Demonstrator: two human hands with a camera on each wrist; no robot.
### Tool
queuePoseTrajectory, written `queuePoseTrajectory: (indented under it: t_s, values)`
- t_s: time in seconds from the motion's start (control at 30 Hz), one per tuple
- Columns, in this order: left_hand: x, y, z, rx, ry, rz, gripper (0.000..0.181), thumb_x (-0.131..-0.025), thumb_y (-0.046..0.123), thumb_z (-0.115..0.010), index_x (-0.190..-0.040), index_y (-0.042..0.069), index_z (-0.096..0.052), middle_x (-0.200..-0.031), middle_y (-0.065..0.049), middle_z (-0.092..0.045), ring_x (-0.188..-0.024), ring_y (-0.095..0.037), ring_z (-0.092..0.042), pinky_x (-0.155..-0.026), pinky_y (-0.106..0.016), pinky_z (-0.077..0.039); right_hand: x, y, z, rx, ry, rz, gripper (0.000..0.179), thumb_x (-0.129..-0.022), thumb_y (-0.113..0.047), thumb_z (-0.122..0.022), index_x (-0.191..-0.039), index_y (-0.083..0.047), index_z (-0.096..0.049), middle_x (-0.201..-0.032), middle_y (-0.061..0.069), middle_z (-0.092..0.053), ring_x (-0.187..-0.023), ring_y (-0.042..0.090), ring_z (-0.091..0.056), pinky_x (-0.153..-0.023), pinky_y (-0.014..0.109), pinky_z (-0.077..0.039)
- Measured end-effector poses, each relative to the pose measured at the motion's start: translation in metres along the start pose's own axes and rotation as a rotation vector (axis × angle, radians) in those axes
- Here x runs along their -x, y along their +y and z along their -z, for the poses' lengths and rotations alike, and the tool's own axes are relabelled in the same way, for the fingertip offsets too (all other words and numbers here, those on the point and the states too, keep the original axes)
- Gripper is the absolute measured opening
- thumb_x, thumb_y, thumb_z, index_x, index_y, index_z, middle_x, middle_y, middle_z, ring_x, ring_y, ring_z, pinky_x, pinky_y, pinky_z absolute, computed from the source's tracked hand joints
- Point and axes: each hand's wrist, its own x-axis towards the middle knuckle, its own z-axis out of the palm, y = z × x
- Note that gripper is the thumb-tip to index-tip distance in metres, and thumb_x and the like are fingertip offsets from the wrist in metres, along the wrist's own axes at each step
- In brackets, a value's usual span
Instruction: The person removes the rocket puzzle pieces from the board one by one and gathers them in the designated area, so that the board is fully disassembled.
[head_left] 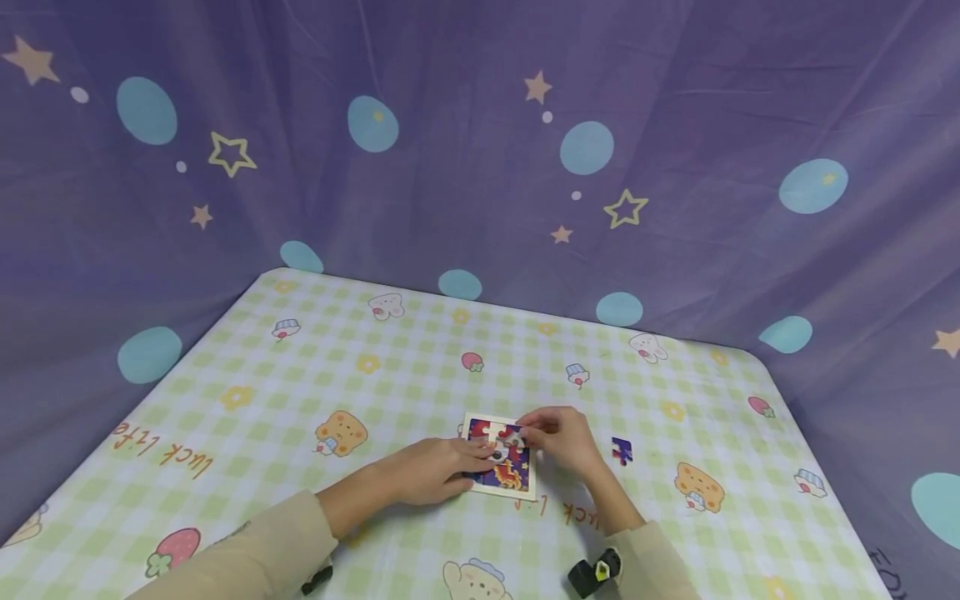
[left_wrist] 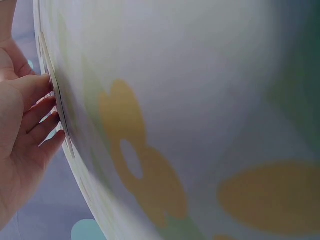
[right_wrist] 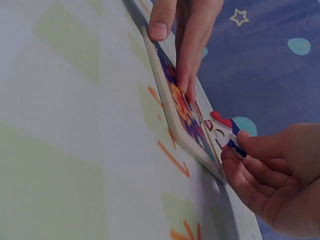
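Note:
A small jigsaw puzzle in a pale-framed tray point(head_left: 533, 482) lies on the table, with a colourful picture partly filled in and a pale gap near its top. My left hand point(head_left: 431, 472) rests its outstretched fingers on the puzzle from the left. At the tray's upper right, my right hand point(head_left: 564, 437) pinches a puzzle piece point(right_wrist: 227, 136) between thumb and fingers. That piece, white, red and blue, is tilted just above the tray in the right wrist view. Another puzzle piece point(head_left: 621, 451), dark blue, lies loose on the cloth to the right of my right hand.
A green-and-white checked tablecloth point(head_left: 420, 383) with cartoon prints covers the table. Behind it and at both sides hangs a purple curtain point(head_left: 465, 167) with stars and blue dots. A black wrist device point(head_left: 595, 573) is strapped near my right sleeve.

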Motion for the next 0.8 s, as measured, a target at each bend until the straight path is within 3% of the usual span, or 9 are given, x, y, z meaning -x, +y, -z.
queuePoseTrajectory:
  t_s: [0.5,0.8]
  values:
    - [0.000,0.000,-0.001,0.020,-0.008,0.022,0.040,-0.097,0.020,-0.054,-0.136,0.014,-0.054,-0.148,-0.003,-0.047,-0.140,-0.019,-0.043,-0.116,-0.039,-0.037,0.009,0.024,0.033,-0.045,0.063,-0.055,0.011,-0.087,-0.005,-0.068,-0.096,-0.003,-0.074,-0.091,0.013,-0.075,-0.073,0.014,-0.071,-0.066,0.023,-0.060]
    - [0.000,0.001,0.000,0.032,-0.013,0.036,0.040,-0.097,0.021,-0.055,-0.136,0.015,-0.054,-0.149,-0.002,-0.045,-0.141,-0.018,-0.042,-0.116,-0.039,-0.037,0.015,0.039,0.057,0.002,0.101,-0.039,0.013,-0.087,-0.005,-0.068,-0.098,-0.001,-0.073,-0.090,0.016,-0.075,-0.071,0.016,-0.071,-0.063,0.022,-0.059]
